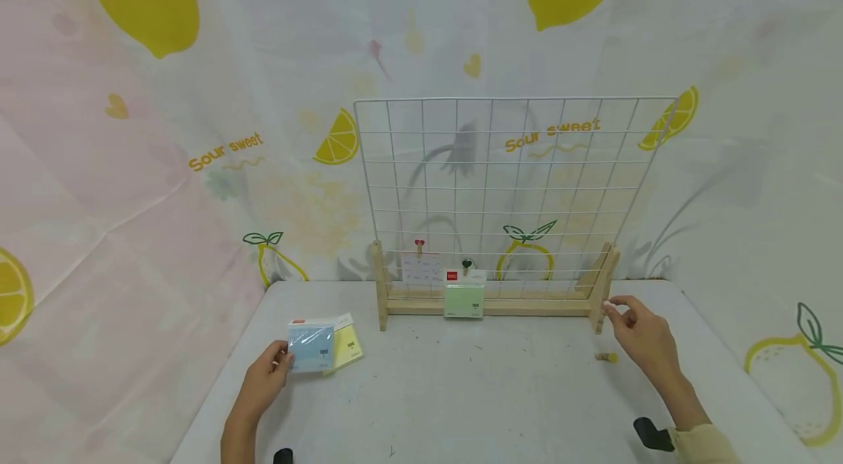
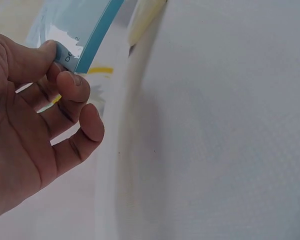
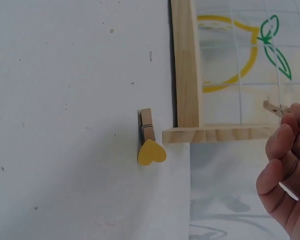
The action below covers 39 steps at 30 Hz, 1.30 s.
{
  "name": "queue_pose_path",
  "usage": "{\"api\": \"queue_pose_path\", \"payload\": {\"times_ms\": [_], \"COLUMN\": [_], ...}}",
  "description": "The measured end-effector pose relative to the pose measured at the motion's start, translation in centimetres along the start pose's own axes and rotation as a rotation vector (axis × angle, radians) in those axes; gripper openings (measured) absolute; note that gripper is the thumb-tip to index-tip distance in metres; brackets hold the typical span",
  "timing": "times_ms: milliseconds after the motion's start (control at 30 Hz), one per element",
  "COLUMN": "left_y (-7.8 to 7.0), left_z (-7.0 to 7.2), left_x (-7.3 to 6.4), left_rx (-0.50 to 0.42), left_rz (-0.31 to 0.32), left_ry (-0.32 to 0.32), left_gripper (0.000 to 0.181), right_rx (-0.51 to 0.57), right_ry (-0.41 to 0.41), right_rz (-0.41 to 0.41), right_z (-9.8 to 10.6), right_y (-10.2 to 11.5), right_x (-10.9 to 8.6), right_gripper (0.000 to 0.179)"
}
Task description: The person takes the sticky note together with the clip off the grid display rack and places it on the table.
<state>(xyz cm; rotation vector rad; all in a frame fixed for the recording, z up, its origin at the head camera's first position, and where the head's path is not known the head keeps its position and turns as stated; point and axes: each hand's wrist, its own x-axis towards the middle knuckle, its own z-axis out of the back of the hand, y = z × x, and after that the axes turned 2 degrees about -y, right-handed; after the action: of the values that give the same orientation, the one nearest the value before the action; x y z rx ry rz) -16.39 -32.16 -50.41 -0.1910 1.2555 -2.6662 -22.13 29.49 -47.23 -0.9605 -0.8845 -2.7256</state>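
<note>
My left hand (image 1: 266, 375) pinches the side edge of a blue sticky-note pack (image 1: 311, 348) in clear wrapping. In the left wrist view the thumb lies over the pack's corner, with the other fingers curled. Partly behind it lies a yellow sticky-note pack (image 1: 347, 348). At the right end of the rack, my right hand (image 1: 644, 338) pinches a small wooden clothespin (image 3: 273, 107), most of it hidden by the fingers. Below that hand, a clothespin with a yellow heart (image 3: 151, 152) lies on the table.
A white wire grid (image 1: 514, 97) stands in a wooden base (image 1: 421, 307) at the table's back. On its lower wires, a red-heart clothespin (image 1: 419, 247) holds a printed card (image 1: 421, 270), and a dark-heart clothespin (image 1: 467, 264) holds a green sticky-note pack (image 1: 464, 301). Lemon-print cloth hangs behind.
</note>
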Motion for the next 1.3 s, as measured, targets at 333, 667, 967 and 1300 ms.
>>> {"api": "queue_pose_path", "payload": {"times_ms": [333,667,967,1300], "left_y": [0.3,0.6,0.7,0.9], "left_z": [-0.1,-0.3,-0.4,-0.4], "left_x": [-0.1,-0.1,0.0,-0.1], "left_rx": [0.069,0.109,0.131,0.127], "left_rz": [0.024,0.057,0.058,0.079], "left_ry": [0.035,0.053,0.055,0.062], "left_gripper": [0.025,0.026,0.025,0.024], "right_rx": [-0.030,-0.051,-0.064,-0.059], "right_ry": [0.065,0.107,0.195,0.286], "right_rz": [-0.082,-0.131,-0.282,-0.368], "right_z": [0.2,0.1,0.4,0.2], "right_y": [-0.9,-1.6,-2.2,-2.9], "right_x": [-0.7,-1.4,-1.9,-2.0], "right_gripper": [0.014,0.014,0.023,0.027]}}
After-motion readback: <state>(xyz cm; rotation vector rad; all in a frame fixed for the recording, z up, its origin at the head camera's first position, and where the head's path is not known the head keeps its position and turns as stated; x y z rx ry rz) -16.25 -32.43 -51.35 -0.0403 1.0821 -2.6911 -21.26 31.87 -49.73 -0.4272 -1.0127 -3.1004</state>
